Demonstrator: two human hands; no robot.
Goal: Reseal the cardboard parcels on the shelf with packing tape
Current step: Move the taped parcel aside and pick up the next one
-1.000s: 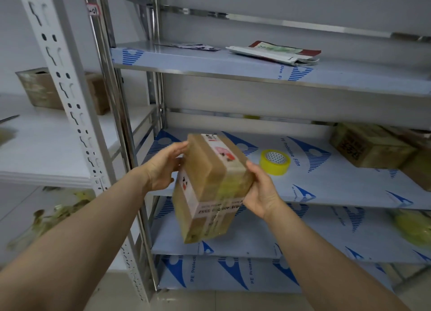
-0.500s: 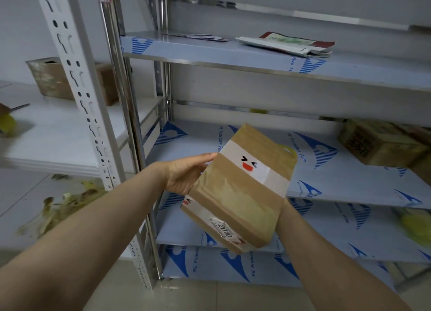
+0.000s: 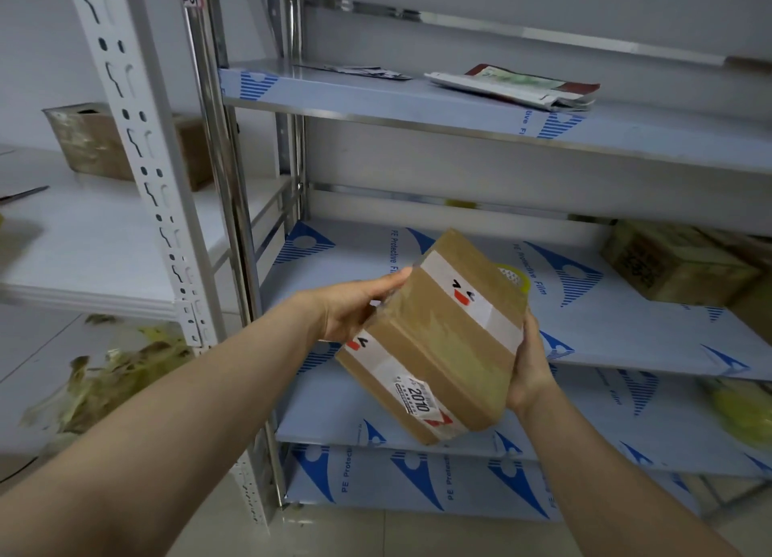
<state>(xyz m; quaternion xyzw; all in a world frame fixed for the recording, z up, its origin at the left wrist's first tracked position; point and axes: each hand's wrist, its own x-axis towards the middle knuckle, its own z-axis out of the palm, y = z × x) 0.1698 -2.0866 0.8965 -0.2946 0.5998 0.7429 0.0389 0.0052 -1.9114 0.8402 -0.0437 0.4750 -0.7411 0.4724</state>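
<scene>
Both arms forward, left hand (image 3: 351,312) and right hand (image 3: 528,368) on opposite ends of tilted parcel (image 3: 443,339), fingers (image 3: 388,281) around it

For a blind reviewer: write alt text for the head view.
A left hand and a right hand hold a taped cardboard parcel tilted before a shelf rack. A yellow tape roll lies partly hidden behind it on the middle shelf.

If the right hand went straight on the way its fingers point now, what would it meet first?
Probably the yellow tape roll on the middle shelf, just beyond the parcel that the right hand holds; depth is unclear, so it might pass beside it.
</scene>
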